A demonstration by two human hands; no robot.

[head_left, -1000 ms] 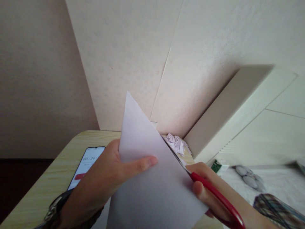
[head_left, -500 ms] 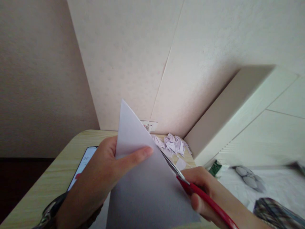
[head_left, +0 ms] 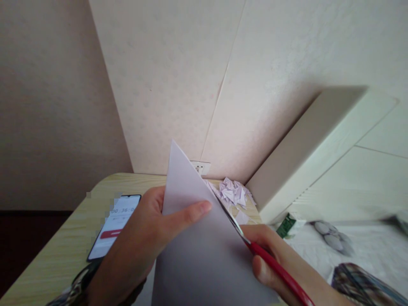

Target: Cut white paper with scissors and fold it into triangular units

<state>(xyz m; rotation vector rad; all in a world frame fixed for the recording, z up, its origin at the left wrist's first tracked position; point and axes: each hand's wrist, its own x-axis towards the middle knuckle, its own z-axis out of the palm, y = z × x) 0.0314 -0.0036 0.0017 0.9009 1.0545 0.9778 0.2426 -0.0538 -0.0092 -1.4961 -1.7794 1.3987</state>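
A folded sheet of white paper [head_left: 204, 255] stands raised in front of me, its pointed corner upward. My left hand [head_left: 165, 225] grips it by the left edge, thumb across the front and fingers hidden behind. Red-handled scissors [head_left: 277, 267] are in my right hand [head_left: 274, 250], at the right of the sheet. Their blades lie along the paper's slanting right edge and look nearly closed. Part of the blades is hidden by the sheet.
A phone [head_left: 111, 229] showing a timer lies on the wooden table [head_left: 54, 250] at left. Folded paper pieces [head_left: 234, 193] are heaped at the back, below a wall socket [head_left: 202, 168]. Right of the table are a white headboard [head_left: 306, 148] and a green packet [head_left: 286, 225].
My left hand and the paper have shifted slightly right and down, uncovering more of the phone. The scissors' blades have come closer together along the paper's edge.
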